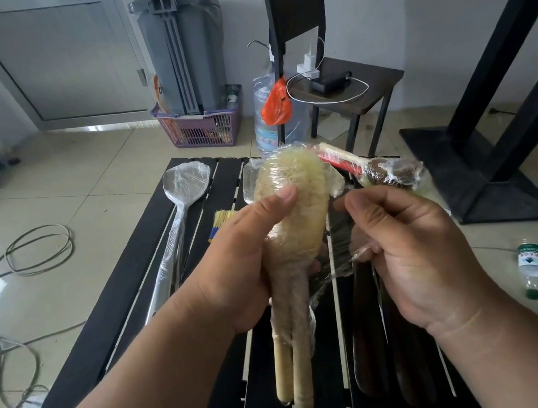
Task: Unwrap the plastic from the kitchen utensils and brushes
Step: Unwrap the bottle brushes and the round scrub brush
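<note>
My left hand (234, 264) grips a bundle of cream bottle brushes (289, 201) wrapped in clear plastic, held upright over the black slatted table (212, 350). My right hand (416, 252) pinches a loose sheet of the plastic wrap (342, 245) pulled off to the right of the brushes. A wrapped metal spatula (185, 184) lies on the table at the left. A wrapped red-and-white brush (348, 161) with a dark brush head (391, 172) lies at the back right. A small yellow-bristled brush (220, 224) peeks out behind my left hand. Dark-handled utensils (370, 345) lie under my right hand.
Cables (25, 252) loop across the tiled floor at the left. A purple basket (201, 126) with a grey bin, a water jug (270, 124) and a small side table (358, 87) stand beyond the table. A small bottle (532, 267) lies on the floor at the right, near a black table base (485, 180).
</note>
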